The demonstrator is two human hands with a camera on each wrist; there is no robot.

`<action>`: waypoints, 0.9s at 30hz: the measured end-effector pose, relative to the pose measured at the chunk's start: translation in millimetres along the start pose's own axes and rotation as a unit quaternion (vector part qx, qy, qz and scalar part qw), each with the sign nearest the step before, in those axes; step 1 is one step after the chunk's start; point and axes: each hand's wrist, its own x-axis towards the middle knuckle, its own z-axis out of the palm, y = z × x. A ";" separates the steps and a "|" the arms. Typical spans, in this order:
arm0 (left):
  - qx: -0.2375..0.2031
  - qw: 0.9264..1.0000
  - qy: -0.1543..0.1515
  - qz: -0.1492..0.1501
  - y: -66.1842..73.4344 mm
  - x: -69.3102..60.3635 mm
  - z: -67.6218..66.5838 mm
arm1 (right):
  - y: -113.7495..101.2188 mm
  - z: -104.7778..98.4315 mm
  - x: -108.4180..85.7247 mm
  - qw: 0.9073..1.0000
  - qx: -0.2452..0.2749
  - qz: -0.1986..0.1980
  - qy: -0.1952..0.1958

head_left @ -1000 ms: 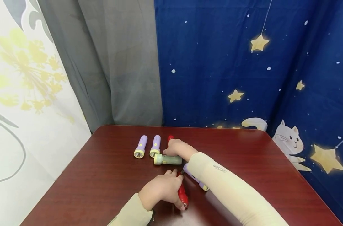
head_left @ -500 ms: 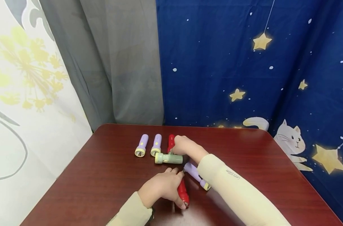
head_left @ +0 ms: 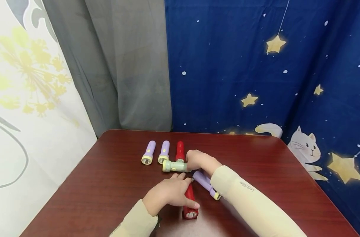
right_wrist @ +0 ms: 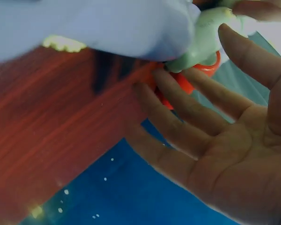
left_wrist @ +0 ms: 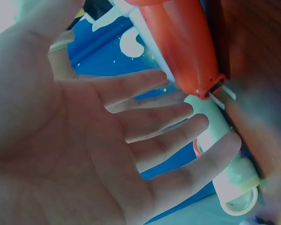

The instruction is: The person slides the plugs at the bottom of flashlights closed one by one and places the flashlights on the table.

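Note:
My left hand (head_left: 171, 191) is spread beside and partly over the near red flashlight (head_left: 190, 211), whose lens faces the front. In the left wrist view, the fingers of that hand (left_wrist: 145, 131) are straight and two metal prongs stick out of the red flashlight's end (left_wrist: 187, 51). By the right end of the green flashlight (head_left: 175, 166), which lies crosswise, is my right hand (head_left: 201, 161). Its fingers look extended in the right wrist view, near the green flashlight (right_wrist: 208, 35); contact is unclear. Behind the green one lies another red flashlight (head_left: 180, 150).
Two purple flashlights (head_left: 149, 152) (head_left: 164, 151) lie side by side at the back left. Another purple flashlight (head_left: 203, 181) lies slanted between my right forearm and the near red flashlight. The brown table (head_left: 108, 184) ends at grey and blue curtains.
My right hand has moved off the back red flashlight to the green one's right end. The near red flashlight has turned, its lens now in view, and my left hand's grip has loosened.

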 end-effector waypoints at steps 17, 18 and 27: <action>-0.037 0.978 0.193 -0.074 -20.4 -1.3 -19.4 | -35.1 -33.3 -39.9 0.996 -0.060 -0.045 -0.047; -0.040 0.971 0.221 -0.081 -22.2 -1.4 -21.6 | -37.6 -38.7 -45.5 0.996 -0.055 -0.058 -0.039; -0.068 0.943 0.321 -0.048 -28.3 -2.6 -38.3 | -44.9 -95.7 -104.5 0.971 0.181 -0.152 0.044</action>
